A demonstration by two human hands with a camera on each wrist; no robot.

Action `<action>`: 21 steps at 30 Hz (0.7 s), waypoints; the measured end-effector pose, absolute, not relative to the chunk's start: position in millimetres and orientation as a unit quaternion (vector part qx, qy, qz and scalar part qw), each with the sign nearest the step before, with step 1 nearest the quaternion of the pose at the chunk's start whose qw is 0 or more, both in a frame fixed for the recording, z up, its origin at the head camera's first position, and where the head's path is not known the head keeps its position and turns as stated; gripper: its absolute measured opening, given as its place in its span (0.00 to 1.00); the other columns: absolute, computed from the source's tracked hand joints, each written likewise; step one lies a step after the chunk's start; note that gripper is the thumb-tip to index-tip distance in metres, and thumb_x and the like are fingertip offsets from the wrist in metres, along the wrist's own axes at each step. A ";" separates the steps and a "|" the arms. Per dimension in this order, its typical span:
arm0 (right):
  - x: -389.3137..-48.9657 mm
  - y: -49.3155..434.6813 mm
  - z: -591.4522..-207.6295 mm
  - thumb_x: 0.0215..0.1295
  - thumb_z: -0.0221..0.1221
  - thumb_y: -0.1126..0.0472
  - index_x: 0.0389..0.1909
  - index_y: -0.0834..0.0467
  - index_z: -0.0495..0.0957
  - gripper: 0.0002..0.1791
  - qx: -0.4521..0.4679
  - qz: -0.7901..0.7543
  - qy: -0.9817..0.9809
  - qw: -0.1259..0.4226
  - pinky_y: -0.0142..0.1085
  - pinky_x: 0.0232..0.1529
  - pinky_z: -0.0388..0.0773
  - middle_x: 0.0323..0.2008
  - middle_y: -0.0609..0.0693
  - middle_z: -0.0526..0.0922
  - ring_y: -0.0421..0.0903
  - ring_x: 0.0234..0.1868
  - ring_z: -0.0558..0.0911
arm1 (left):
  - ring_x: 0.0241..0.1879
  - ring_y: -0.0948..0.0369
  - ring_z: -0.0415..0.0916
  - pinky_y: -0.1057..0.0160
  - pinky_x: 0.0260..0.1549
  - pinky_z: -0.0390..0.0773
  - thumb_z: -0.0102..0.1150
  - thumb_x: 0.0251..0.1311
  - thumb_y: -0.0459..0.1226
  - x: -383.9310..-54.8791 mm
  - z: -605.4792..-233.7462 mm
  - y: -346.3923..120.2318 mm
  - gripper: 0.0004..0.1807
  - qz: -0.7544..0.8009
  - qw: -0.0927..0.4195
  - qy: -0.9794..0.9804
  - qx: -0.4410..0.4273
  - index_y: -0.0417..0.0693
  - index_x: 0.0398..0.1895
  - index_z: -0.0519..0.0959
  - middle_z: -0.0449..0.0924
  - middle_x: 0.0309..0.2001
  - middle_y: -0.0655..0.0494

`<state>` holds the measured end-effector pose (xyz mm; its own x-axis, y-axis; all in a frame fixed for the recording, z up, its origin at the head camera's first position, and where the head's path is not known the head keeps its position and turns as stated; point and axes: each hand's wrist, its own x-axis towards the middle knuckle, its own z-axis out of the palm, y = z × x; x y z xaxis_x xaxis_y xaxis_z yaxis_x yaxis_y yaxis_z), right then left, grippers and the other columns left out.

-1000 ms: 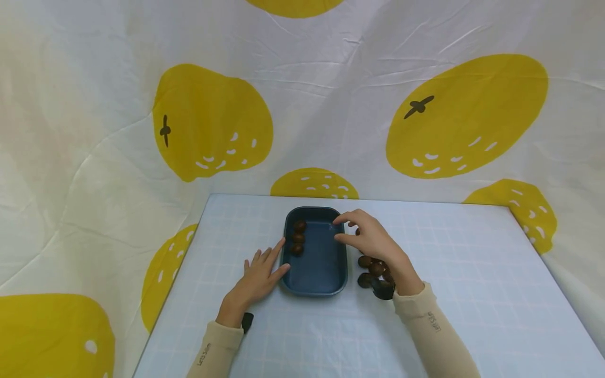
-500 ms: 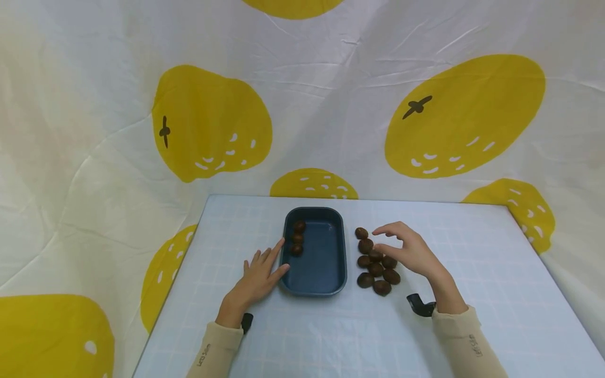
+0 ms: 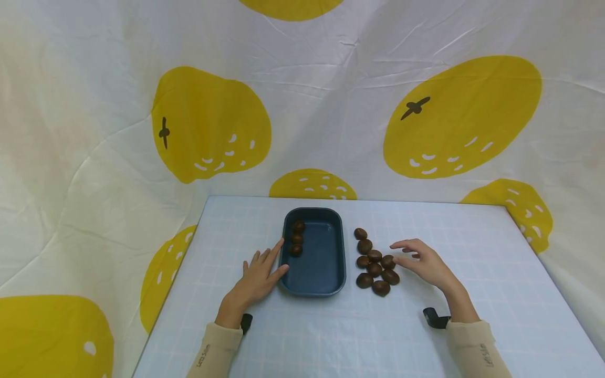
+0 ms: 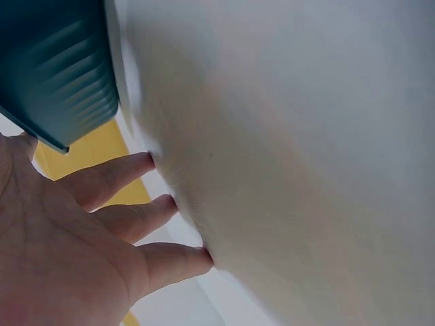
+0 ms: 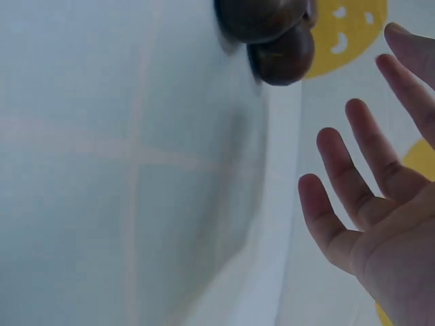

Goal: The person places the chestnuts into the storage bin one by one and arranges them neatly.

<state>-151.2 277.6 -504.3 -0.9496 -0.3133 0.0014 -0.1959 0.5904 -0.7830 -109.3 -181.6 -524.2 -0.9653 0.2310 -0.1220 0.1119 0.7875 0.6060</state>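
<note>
A dark blue rectangular tray point(image 3: 315, 286) stands on the table. Three brown chestnuts point(image 3: 296, 239) lie in a column along its left inner side. My left hand point(image 3: 255, 281) rests beside the tray's left wall, fingers spread, with the index finger and thumb at the rim. In the left wrist view, the other fingertips point(image 4: 163, 204) touch the tabletop. To the right of the tray lie several loose chestnuts point(image 3: 374, 269). At their right edge hovers my right hand point(image 3: 427, 265), fingers loosely bent and apart, thumb tip close to one chestnut. Its palm holds nothing in the right wrist view.
The table has a pale checked cover point(image 3: 302, 336). Behind it hangs a white cloth point(image 3: 331, 121) with yellow fruit prints. A black strap-like piece point(image 3: 436, 318) sits at the right wrist, and another point(image 3: 246, 323) at the left wrist.
My right hand has moved from the tray's right rim rightward and nearer, past the loose chestnuts, which now show fully. My left hand and the three chestnuts in the tray have stayed put.
</note>
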 end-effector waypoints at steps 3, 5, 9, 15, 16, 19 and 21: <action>-153.7 281.7 -512.1 0.68 0.66 0.51 0.58 0.57 0.80 0.22 -0.141 -0.429 0.889 0.073 0.63 0.56 0.69 0.56 0.55 0.78 0.61 0.58 0.74 | 0.75 0.34 0.40 0.24 0.62 0.34 0.40 0.70 0.67 -109.0 -524.1 -182.1 0.38 0.315 0.098 0.940 0.089 0.82 0.79 0.40 0.53 0.76 0.39; -155.4 283.5 -516.3 0.67 0.66 0.52 0.58 0.56 0.80 0.21 -0.138 -0.428 0.890 0.076 0.63 0.56 0.68 0.56 0.55 0.78 0.60 0.58 0.74 | 0.75 0.34 0.40 0.24 0.62 0.34 0.39 0.70 0.67 -108.8 -524.5 -182.3 0.38 0.315 0.098 0.940 0.089 0.83 0.79 0.40 0.53 0.76 0.39; -158.1 286.2 -521.5 0.67 0.67 0.56 0.58 0.55 0.81 0.20 -0.137 -0.427 0.890 0.084 0.62 0.57 0.68 0.57 0.55 0.78 0.59 0.58 0.73 | 0.75 0.34 0.40 0.24 0.62 0.34 0.40 0.70 0.67 -108.7 -524.8 -182.1 0.38 0.314 0.095 0.940 0.091 0.82 0.79 0.40 0.53 0.76 0.39; -162.2 289.5 -524.5 0.65 0.68 0.61 0.57 0.55 0.81 0.20 -0.165 -0.422 0.887 0.090 0.61 0.58 0.67 0.57 0.54 0.79 0.60 0.59 0.74 | 0.74 0.34 0.41 0.24 0.62 0.35 0.40 0.70 0.66 -108.8 -524.7 -181.7 0.38 0.313 0.091 0.941 0.092 0.80 0.79 0.41 0.54 0.76 0.39; -163.3 290.2 -525.0 0.64 0.68 0.63 0.57 0.56 0.81 0.20 -0.177 -0.419 0.886 0.089 0.62 0.58 0.67 0.57 0.55 0.80 0.61 0.59 0.74 | 0.74 0.34 0.40 0.24 0.62 0.35 0.40 0.70 0.66 -108.9 -524.6 -181.7 0.38 0.312 0.092 0.941 0.092 0.81 0.79 0.41 0.54 0.76 0.39; -167.2 291.0 -526.9 0.60 0.69 0.68 0.57 0.56 0.82 0.22 -0.213 -0.408 0.883 0.087 0.63 0.58 0.67 0.56 0.54 0.81 0.61 0.60 0.74 | 0.75 0.34 0.40 0.24 0.62 0.35 0.40 0.70 0.67 -109.1 -524.5 -181.7 0.38 0.311 0.092 0.941 0.092 0.81 0.79 0.41 0.54 0.76 0.39; -169.5 291.2 -528.1 0.58 0.70 0.70 0.56 0.56 0.82 0.24 -0.233 -0.396 0.884 0.088 0.63 0.59 0.67 0.54 0.53 0.82 0.59 0.60 0.74 | 0.75 0.34 0.40 0.24 0.62 0.35 0.39 0.70 0.67 -109.3 -524.5 -181.9 0.38 0.311 0.093 0.942 0.091 0.81 0.79 0.40 0.54 0.76 0.39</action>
<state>-169.5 291.2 -528.1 -0.8756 -0.4822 0.0290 -0.3429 0.5782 -0.7403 -109.3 -181.9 -524.5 -0.9659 0.2300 -0.1185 0.1143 0.7904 0.6019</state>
